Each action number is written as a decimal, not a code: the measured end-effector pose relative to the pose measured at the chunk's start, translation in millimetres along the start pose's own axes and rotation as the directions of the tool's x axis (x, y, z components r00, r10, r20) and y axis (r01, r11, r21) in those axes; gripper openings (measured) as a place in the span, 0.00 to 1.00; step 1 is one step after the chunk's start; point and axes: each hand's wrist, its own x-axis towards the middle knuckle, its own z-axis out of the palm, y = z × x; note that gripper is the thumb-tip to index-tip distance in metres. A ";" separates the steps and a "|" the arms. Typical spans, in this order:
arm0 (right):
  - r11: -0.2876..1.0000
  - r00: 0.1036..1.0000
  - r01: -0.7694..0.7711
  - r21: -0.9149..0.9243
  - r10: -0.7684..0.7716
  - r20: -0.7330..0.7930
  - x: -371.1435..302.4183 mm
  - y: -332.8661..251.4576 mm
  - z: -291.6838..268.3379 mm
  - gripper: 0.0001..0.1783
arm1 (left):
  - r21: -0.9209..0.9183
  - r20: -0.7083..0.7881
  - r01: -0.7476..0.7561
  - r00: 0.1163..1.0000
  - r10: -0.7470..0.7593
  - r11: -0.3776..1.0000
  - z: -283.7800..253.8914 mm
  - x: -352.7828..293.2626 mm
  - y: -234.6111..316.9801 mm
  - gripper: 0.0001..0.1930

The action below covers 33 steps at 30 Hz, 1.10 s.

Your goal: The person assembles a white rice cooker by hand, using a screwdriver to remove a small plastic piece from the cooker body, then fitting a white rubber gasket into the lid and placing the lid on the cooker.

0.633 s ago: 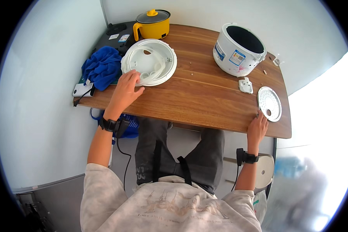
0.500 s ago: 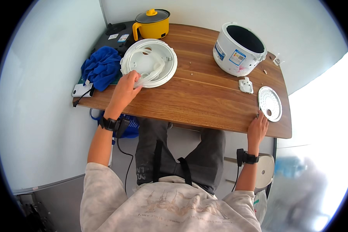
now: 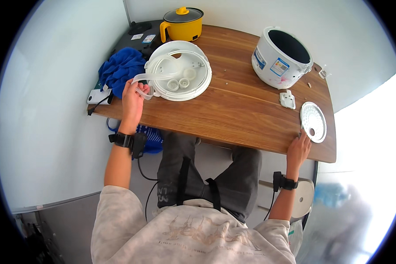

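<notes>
My left hand [image 3: 133,99] is closed on a translucent white sealing ring [image 3: 156,77], gripping it at its near left part. The ring's loop droops over a round white lid shell [image 3: 203,90], which lies with its hollow side up. Inside the shell sit several small round translucent cups [image 3: 173,85]. At the table's right front, my right hand [image 3: 298,148] rests with fingers stretched forward, fingertips at the lower rim of a perforated white plate [image 3: 313,119]. A small dark spot beside those fingertips is too small to make out.
A white rice cooker body [image 3: 273,66] stands open at the back right, with a small white plastic part [image 3: 287,100] before it. At the back left stand a yellow pot [image 3: 182,31] and a blue cloth [image 3: 121,68]. A white power bank [image 3: 99,97] lies near the left edge.
My left hand has pulled the sealing ring left and toward me, uncovering the small cups in the shell. My right hand stays by the perforated plate. The whole view has shifted slightly.
</notes>
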 end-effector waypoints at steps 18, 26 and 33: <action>1.000 0.999 0.022 0.010 -0.021 -0.035 -0.9 2.4 0.7 0.21 | 0.858 0.184 -0.169 0.983 0.017 0.485 -13.5 -34.9 -0.8 0.13; 0.996 0.993 0.058 0.070 -0.051 -0.102 -1.6 5.3 4.6 0.21 | 0.871 0.481 -0.467 0.874 -0.068 0.153 7.9 -62.7 13.3 0.29; 0.997 0.993 0.055 0.058 -0.048 -0.112 -2.4 8.1 6.8 0.21 | 0.801 0.587 -0.597 0.798 -0.136 -0.050 20.6 -72.9 26.3 0.37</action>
